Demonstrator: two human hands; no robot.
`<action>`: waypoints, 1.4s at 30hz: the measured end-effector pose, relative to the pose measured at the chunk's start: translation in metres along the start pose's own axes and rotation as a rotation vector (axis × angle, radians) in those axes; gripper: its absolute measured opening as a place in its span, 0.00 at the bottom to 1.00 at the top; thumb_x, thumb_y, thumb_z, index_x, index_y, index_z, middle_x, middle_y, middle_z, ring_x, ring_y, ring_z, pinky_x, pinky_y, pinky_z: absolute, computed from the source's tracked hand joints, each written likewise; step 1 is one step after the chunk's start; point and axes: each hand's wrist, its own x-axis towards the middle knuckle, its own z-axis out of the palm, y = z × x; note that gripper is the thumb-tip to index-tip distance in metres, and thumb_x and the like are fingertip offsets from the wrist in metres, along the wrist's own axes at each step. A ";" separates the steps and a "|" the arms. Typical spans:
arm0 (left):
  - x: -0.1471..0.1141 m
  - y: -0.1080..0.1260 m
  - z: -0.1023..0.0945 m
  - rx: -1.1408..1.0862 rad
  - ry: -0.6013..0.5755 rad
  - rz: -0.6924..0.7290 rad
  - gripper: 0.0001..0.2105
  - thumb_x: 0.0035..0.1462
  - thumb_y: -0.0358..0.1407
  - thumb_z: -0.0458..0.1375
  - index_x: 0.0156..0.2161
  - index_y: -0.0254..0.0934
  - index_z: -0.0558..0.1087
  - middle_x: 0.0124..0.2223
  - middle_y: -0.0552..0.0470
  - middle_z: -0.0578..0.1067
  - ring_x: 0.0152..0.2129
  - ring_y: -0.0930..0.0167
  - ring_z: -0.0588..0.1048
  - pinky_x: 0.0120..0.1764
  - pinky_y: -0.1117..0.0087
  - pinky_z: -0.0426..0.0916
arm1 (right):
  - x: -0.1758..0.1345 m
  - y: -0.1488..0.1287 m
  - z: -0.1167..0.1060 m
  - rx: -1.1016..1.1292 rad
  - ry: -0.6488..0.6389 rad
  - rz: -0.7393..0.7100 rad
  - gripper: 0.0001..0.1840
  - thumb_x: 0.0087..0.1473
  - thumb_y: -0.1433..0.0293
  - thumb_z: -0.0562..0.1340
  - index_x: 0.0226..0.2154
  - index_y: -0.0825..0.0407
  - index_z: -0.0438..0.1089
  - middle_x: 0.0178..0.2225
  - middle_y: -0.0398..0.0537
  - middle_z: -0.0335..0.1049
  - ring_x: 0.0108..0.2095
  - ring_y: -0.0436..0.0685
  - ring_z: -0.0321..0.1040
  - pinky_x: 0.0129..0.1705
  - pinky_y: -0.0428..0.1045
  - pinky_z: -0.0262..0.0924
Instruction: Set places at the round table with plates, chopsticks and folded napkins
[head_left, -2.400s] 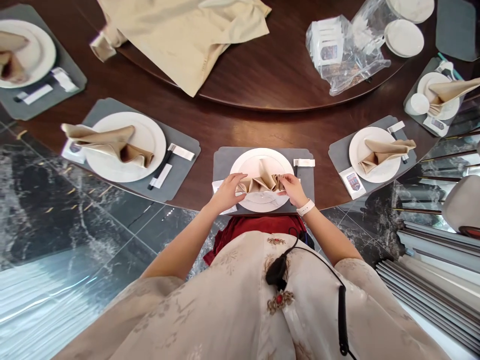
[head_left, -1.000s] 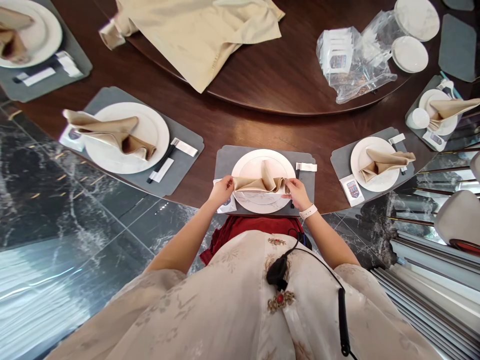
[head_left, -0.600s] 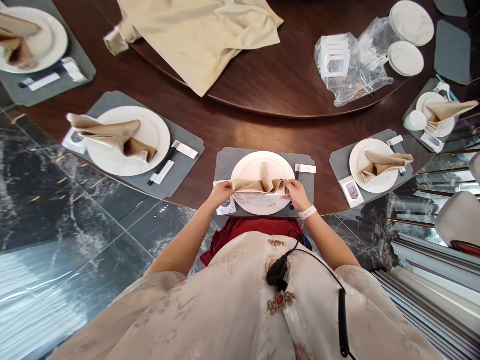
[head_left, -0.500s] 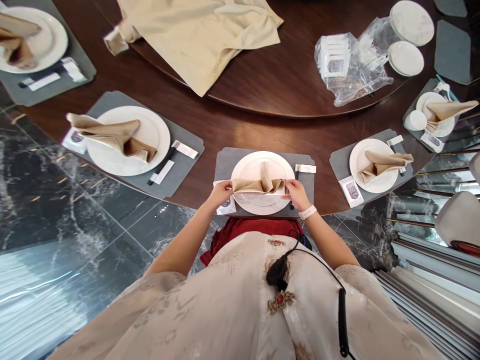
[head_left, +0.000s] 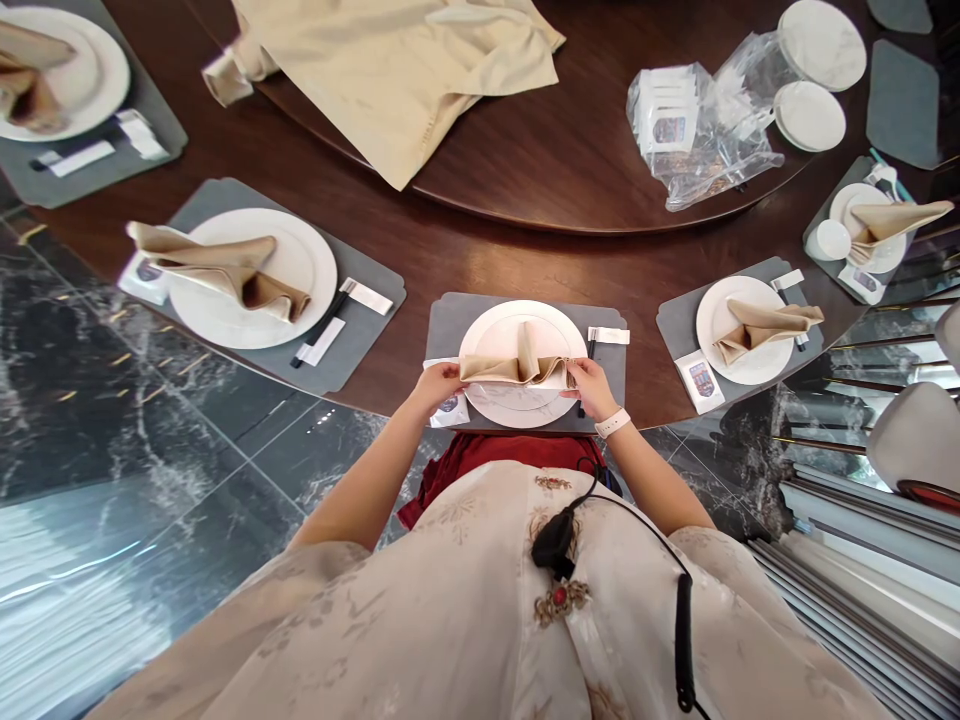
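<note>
A folded beige napkin (head_left: 495, 369) lies across the white plate (head_left: 517, 408) in front of me, with one peak standing up at its middle. My left hand (head_left: 439, 384) pinches the napkin's left end, and my right hand (head_left: 591, 388) pinches its pleated right end. The plate rests on a grey placemat (head_left: 450, 320). To the right of the plate are chopsticks (head_left: 592, 348) and a white paper packet (head_left: 609, 336). Partly under my left hand is a white packet with a printed badge (head_left: 451, 410).
Folded napkins on plates stand at the left setting (head_left: 255, 225) and the right setting (head_left: 750, 360). On the raised turntable (head_left: 540, 170) lie a loose beige cloth (head_left: 375, 80), a clear plastic bag of packets (head_left: 690, 140) and stacked white plates (head_left: 810, 115). A chair (head_left: 915, 435) stands at right.
The view has shifted very slightly. Both hands keep hold of the napkin's two ends, and its shape looks nearly the same.
</note>
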 end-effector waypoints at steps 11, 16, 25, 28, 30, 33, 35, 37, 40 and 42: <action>-0.015 0.000 0.012 0.317 -0.017 0.446 0.14 0.51 0.42 0.57 0.38 0.35 0.77 0.36 0.48 0.77 0.30 0.70 0.74 0.32 0.71 0.69 | 0.000 0.000 -0.001 0.041 -0.009 0.015 0.21 0.52 0.51 0.68 0.35 0.52 0.69 0.37 0.47 0.69 0.35 0.52 0.68 0.27 0.46 0.73; -0.012 0.006 0.015 0.445 -0.057 0.638 0.11 0.54 0.38 0.54 0.36 0.36 0.77 0.46 0.44 0.78 0.43 0.66 0.75 0.42 0.67 0.73 | -0.001 0.000 0.000 -0.005 -0.004 -0.018 0.28 0.47 0.52 0.72 0.42 0.51 0.67 0.36 0.44 0.69 0.34 0.51 0.70 0.26 0.45 0.73; -0.014 0.003 0.009 0.471 0.031 0.545 0.20 0.52 0.41 0.58 0.48 0.36 0.77 0.46 0.45 0.80 0.35 0.68 0.76 0.39 0.68 0.74 | -0.003 -0.005 0.006 -0.105 0.070 0.004 0.22 0.49 0.68 0.69 0.46 0.50 0.65 0.35 0.40 0.63 0.28 0.47 0.67 0.24 0.44 0.73; -0.013 0.001 0.006 0.457 0.065 0.499 0.19 0.50 0.45 0.61 0.45 0.35 0.78 0.44 0.45 0.81 0.34 0.68 0.77 0.40 0.68 0.74 | -0.004 -0.007 0.007 -0.118 0.077 0.008 0.22 0.50 0.70 0.68 0.47 0.50 0.65 0.35 0.39 0.62 0.27 0.46 0.67 0.23 0.44 0.73; -0.013 -0.001 0.005 0.456 0.082 0.470 0.19 0.50 0.47 0.62 0.42 0.36 0.78 0.42 0.46 0.81 0.33 0.68 0.77 0.41 0.68 0.74 | -0.004 -0.008 0.006 -0.119 0.077 0.011 0.22 0.49 0.70 0.69 0.47 0.50 0.64 0.35 0.39 0.63 0.27 0.46 0.67 0.23 0.44 0.73; -0.010 -0.004 0.002 0.468 0.098 0.447 0.17 0.50 0.48 0.63 0.38 0.36 0.79 0.42 0.46 0.81 0.33 0.68 0.78 0.41 0.69 0.73 | -0.004 -0.007 0.005 -0.118 0.079 0.016 0.23 0.49 0.69 0.69 0.47 0.49 0.65 0.34 0.39 0.63 0.27 0.46 0.66 0.24 0.44 0.73; -0.007 -0.006 0.000 0.500 0.132 0.447 0.15 0.51 0.46 0.63 0.36 0.37 0.80 0.42 0.46 0.80 0.33 0.67 0.78 0.41 0.68 0.73 | -0.004 -0.007 0.005 -0.114 0.081 0.014 0.23 0.49 0.69 0.69 0.47 0.49 0.65 0.34 0.39 0.63 0.27 0.46 0.66 0.24 0.44 0.73; -0.003 -0.008 -0.001 0.545 0.182 0.435 0.12 0.50 0.44 0.63 0.34 0.37 0.80 0.41 0.45 0.80 0.33 0.66 0.77 0.42 0.68 0.72 | -0.004 -0.006 0.005 -0.109 0.080 0.012 0.23 0.48 0.68 0.70 0.46 0.49 0.65 0.35 0.39 0.63 0.27 0.46 0.67 0.25 0.44 0.74; 0.004 -0.010 -0.003 0.589 0.230 0.380 0.10 0.48 0.42 0.63 0.31 0.38 0.80 0.38 0.47 0.80 0.32 0.66 0.76 0.39 0.68 0.70 | -0.003 -0.005 0.005 -0.103 0.072 0.012 0.24 0.48 0.68 0.70 0.47 0.49 0.65 0.35 0.39 0.65 0.27 0.46 0.67 0.26 0.45 0.74; 0.006 -0.012 -0.004 0.595 0.227 0.330 0.09 0.48 0.43 0.64 0.29 0.39 0.79 0.34 0.48 0.80 0.31 0.66 0.76 0.36 0.70 0.67 | -0.004 -0.006 0.005 -0.103 0.073 0.012 0.25 0.48 0.67 0.71 0.47 0.49 0.65 0.35 0.39 0.65 0.27 0.46 0.68 0.26 0.45 0.74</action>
